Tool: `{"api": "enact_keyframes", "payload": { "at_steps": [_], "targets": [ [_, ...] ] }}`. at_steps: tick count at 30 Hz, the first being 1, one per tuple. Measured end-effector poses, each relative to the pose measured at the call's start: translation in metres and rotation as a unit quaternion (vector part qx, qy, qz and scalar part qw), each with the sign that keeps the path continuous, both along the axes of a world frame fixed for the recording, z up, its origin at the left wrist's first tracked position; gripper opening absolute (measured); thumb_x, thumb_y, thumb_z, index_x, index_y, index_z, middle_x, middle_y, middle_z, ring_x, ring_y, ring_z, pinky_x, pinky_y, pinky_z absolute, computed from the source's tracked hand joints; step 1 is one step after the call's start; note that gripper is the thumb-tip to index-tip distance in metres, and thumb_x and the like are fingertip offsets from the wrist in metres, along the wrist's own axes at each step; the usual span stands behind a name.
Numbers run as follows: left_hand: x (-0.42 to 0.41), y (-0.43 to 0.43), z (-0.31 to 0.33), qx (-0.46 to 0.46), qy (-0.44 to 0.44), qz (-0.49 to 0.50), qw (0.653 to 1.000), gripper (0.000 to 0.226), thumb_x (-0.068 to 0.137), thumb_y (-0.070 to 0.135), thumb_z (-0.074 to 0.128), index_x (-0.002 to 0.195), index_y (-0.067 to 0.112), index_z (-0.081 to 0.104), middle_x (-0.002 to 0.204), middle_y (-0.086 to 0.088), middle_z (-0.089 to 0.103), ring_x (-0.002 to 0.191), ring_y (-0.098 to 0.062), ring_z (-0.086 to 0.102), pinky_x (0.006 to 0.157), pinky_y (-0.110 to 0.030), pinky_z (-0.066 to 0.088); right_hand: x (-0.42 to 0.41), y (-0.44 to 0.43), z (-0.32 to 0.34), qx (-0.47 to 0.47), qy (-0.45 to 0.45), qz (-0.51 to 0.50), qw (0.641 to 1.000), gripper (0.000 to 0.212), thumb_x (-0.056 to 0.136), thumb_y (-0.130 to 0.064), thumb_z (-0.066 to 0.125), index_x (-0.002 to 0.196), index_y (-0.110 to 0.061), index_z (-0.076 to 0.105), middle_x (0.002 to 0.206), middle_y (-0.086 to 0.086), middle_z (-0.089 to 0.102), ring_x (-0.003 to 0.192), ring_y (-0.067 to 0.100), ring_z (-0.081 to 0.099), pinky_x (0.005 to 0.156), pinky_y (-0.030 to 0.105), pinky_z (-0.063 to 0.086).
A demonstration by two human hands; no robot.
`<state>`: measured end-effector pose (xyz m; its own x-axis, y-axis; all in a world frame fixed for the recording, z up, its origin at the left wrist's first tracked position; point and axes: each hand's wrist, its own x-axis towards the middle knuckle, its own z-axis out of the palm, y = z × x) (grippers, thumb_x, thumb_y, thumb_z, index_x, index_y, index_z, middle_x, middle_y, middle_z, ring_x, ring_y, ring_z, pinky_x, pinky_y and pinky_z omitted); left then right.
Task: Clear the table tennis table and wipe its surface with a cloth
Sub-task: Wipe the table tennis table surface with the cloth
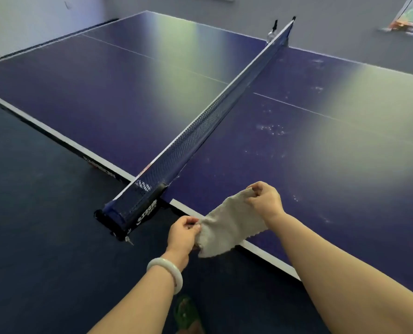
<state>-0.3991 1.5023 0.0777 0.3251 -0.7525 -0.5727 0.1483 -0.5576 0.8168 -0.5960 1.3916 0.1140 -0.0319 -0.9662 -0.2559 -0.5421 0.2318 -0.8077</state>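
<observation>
One wide-angle view, taken from the person's head. The camera stands at the long side of the worktop (321, 145), close beside the near end of the net (200, 124), looking forward and down across the surface toward the far wall (321, 15), horizon tilted.

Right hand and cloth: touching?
Touching. Head view: fingers of the right hand pinch the upper end of the cloth.

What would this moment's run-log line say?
stage: pre-wipe | cloth: spread between hands | left hand: pinches cloth | right hand: pinches cloth | table: whitish marks beside net
</observation>
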Motion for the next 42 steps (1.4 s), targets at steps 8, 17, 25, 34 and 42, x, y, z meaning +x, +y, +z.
{"api": "enact_keyframes", "payload": {
  "at_steps": [8, 17, 25, 34, 42],
  "targets": [
    [0.004, -0.068, -0.013, 0.016, -0.076, 0.007, 0.997, 0.009, 0.095, 0.015, 0.062, 0.103, 0.019, 0.063, 0.102, -0.005, 0.067, 0.088, -0.018, 0.065, 0.065, -0.029, 0.053, 0.018, -0.094, -0.008, 0.012, 0.037, 0.024, 0.999, 0.011, 0.092, -0.013, 0.062, 0.102, -0.018, 0.063, 0.096, -0.006, 0.064, 0.083, 0.009, 0.058, 0.066, 0.021, 0.045],
    [-0.031, -0.112, -0.027, -0.057, -0.472, -0.247, 0.844, 0.033, 0.098, 0.013, 0.052, 0.128, 0.026, 0.055, 0.13, 0.008, 0.043, 0.122, -0.012, 0.041, 0.105, -0.026, 0.037, -0.018, -0.12, -0.058, 0.061, 0.078, 0.087, 0.991, 0.013, 0.095, -0.007, 0.058, 0.099, -0.016, 0.067, 0.099, -0.003, 0.068, 0.085, 0.006, 0.059, 0.066, 0.018, 0.042],
    [-0.059, -0.147, -0.066, -0.013, -0.542, -0.415, 0.731, 0.058, 0.105, 0.041, 0.025, 0.157, 0.034, 0.0, 0.164, 0.009, -0.017, 0.149, -0.014, -0.022, 0.122, -0.04, -0.011, -0.026, -0.135, -0.078, 0.018, 0.083, 0.146, 0.986, 0.011, 0.094, -0.011, 0.06, 0.103, -0.016, 0.064, 0.099, -0.006, 0.065, 0.089, 0.009, 0.06, 0.072, 0.02, 0.047],
    [-0.106, -0.082, -0.089, 0.101, -0.599, -0.158, 0.779, 0.065, 0.098, 0.041, 0.023, 0.155, 0.01, 0.021, 0.163, -0.02, 0.014, 0.151, -0.037, 0.012, 0.117, -0.057, 0.023, -0.005, -0.137, -0.098, -0.117, 0.166, 0.269, 0.941, 0.031, 0.099, -0.012, 0.051, 0.13, -0.008, 0.055, 0.134, 0.003, 0.052, 0.124, 0.019, 0.041, 0.11, 0.031, 0.034],
    [-0.073, -0.104, -0.099, 0.124, -0.604, -0.143, 0.774, 0.064, 0.1, 0.042, 0.023, 0.158, 0.016, 0.017, 0.165, -0.015, 0.004, 0.153, -0.032, 0.002, 0.118, -0.057, 0.017, 0.02, -0.142, -0.119, -0.141, 0.219, 0.348, 0.901, 0.054, 0.104, -0.034, 0.041, 0.154, -0.015, 0.033, 0.163, -0.001, 0.022, 0.152, 0.018, 0.011, 0.125, 0.033, 0.006]
  ]
}}
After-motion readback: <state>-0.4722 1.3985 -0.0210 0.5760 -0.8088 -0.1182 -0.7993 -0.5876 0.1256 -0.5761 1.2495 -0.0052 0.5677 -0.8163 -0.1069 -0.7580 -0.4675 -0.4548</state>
